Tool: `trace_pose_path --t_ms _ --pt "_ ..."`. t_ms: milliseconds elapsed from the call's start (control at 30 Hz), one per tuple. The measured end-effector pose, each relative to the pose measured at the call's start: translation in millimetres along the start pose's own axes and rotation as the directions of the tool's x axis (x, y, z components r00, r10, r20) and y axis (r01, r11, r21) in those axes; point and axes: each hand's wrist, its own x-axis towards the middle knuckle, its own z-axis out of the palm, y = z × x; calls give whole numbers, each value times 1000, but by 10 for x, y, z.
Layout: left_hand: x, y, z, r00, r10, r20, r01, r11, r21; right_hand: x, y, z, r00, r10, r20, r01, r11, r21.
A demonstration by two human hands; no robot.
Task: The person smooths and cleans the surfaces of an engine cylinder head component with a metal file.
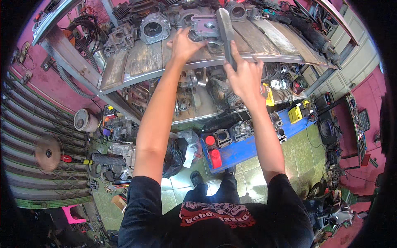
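On the wooden-slatted shelf, my left hand (185, 47) curves its thumb and fingers around the near left side of a metal engine part (206, 27). That part has a flat purplish-grey face with a round hole in it. My right hand (247, 78) grips the lower end of a long, straight grey bar (226, 35), index finger stretched along its side. The bar stands tilted, its far end just right of the engine part. Whether it touches the part, I cannot tell. A round-bored metal casing (154, 28) sits left of my left hand.
More engine castings (120, 40) crowd the shelf, with a dark shock absorber (308, 35) on the right. Parts fill the lower shelf. A blue bench (242, 156) below carries cylinder blocks and red containers (215, 158). A fan (48, 153) stands at left.
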Motion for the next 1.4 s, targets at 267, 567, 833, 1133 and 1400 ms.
trace_pose_path --t_ms 267,567,833,1133,1400 --pt "252 66 -342 979 185 84 -195 974 119 95 124 -57 995 74 65 -85 977 193" --pt "837 581 -386 839 57 542 -349 820 453 182 169 62 999 45 -23 -42 994 106" --pt "966 695 -319 758 -9 652 -395 789 470 147 216 252 979 -48 -197 66 994 86" --pt "849 702 -295 794 109 598 -445 774 451 20 208 248 985 -27 -168 37 998 57" --pt "750 705 -205 828 295 477 -510 751 419 -33 244 131 994 37 -103 -28 996 87"
